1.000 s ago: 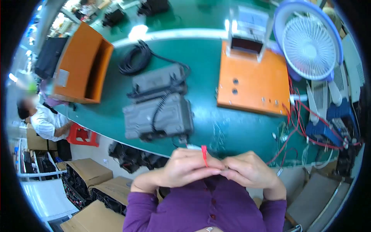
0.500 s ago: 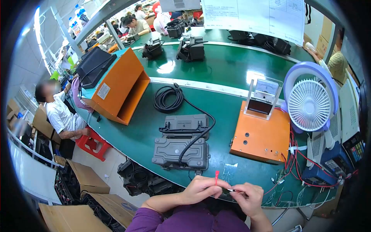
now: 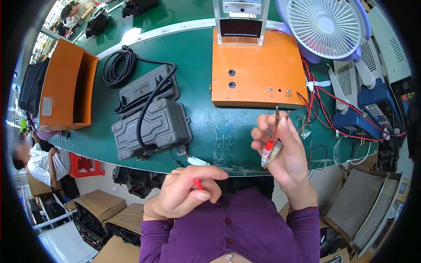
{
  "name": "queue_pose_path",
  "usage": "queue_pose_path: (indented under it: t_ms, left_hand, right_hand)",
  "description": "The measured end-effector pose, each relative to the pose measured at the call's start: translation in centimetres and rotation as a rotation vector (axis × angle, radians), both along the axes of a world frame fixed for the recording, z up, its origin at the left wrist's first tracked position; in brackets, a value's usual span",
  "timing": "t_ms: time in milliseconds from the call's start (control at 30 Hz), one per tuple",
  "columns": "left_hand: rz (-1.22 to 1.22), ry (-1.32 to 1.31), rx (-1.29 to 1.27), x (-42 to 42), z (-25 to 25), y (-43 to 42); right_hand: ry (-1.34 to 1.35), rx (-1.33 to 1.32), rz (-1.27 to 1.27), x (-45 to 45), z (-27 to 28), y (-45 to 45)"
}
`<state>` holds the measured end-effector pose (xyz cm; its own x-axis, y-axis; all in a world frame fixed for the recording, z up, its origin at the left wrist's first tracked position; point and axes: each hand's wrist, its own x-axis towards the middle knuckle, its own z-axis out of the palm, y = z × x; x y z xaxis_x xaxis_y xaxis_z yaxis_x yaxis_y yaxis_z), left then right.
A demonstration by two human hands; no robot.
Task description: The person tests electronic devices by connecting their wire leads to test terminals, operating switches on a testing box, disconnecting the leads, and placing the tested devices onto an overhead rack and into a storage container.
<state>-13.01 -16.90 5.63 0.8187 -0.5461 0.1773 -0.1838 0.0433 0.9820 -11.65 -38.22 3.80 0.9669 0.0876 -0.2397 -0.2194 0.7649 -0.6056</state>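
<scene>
My right hand (image 3: 287, 153) is raised over the front edge of the table. Its fingers are closed around a slim, metal-tipped tool (image 3: 271, 142) with red and whitish handle parts; it looks like tweezers, tips pointing up. My left hand (image 3: 188, 188) is lower, at the table edge, with the index finger extended and the other fingers curled. A small red piece (image 3: 197, 183) shows between those fingers; its kind is unclear. Just beyond this hand lies a white connector piece (image 3: 197, 161) with a thin lead. The grey hard case (image 3: 153, 129) stands farther off to the left.
An orange box (image 3: 258, 70) carries a clear stand with a meter. Right of it are a purple fan (image 3: 325, 24), red wires (image 3: 313, 105) and blue instruments (image 3: 357, 111). A coiled black cable (image 3: 120, 68) and an open orange housing (image 3: 66, 85) are left. A person (image 3: 41, 162) sits nearby.
My hands were together at the table edge and are now apart. The right has risen with the metal-tipped tool showing; the left has turned. My view has tilted down and shifted right.
</scene>
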Motion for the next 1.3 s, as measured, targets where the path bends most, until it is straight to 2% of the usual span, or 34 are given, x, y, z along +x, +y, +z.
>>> queue_pose_path:
  t_ms: [67,100,133,167,233,267,333,500,833,967,1033,1067,1233,1300]
  left_hand:
    - [-0.045,0.082,0.049,-0.1,-0.4,0.1]
    - [-0.047,0.115,0.043,-0.1,-0.5,0.1]
    - [-0.069,0.004,0.094,0.2,-0.7,0.1]
    - [-0.087,-0.104,0.148,0.7,-0.9,0.1]
    - [-0.09,-0.21,0.259,0.7,-0.8,0.1]
    - [-0.107,-0.26,0.307,0.7,-0.9,0.2]
    - [-0.114,-0.308,0.351,0.7,-0.9,0.1]
    - [-0.151,-0.401,0.407,0.6,-1.4,0.4]
    - [-0.155,-0.447,0.445,0.5,-2.1,0.8]
    - [-0.164,-0.478,0.523,0.5,-2.1,1.0]
    - [-0.206,-0.458,0.567,0.6,-2.0,1.0]
    - [-0.204,-0.457,0.567,0.8,-2.0,1.1]
    - [-0.425,-0.006,0.236,2.2,-3.5,1.1]
    - [-0.499,0.214,0.268,2.8,-3.7,1.0]
  right_hand:
    - [0.039,0.001,-0.031,0.1,-0.4,-0.2]
    - [-0.048,0.032,0.076,0.0,-0.8,-1.0]
    - [-0.135,0.065,0.185,0.0,-1.1,-1.5]
    - [-0.156,-0.042,0.209,-0.2,-0.9,-1.6]
    - [-0.387,-0.465,0.245,-1.1,-0.5,-1.6]
    - [-0.594,-0.751,0.262,-0.8,0.2,-1.8]
    - [-0.785,-1.005,0.254,-1.0,0.7,-1.4]
    - [-0.966,-1.098,0.265,-1.1,1.0,-0.7]
    - [-0.99,-1.18,0.353,-1.2,0.7,-0.2]
    - [-1.098,-1.418,0.298,-1.8,1.2,0.0]
    - [-1.22,-1.598,0.276,-2.0,1.4,0.1]
    - [-1.221,-1.597,0.278,-2.1,1.6,0.2]
    - [-1.368,-1.728,0.356,-1.9,2.1,0.5]
    - [-1.353,-1.687,0.395,-1.8,1.3,0.4]
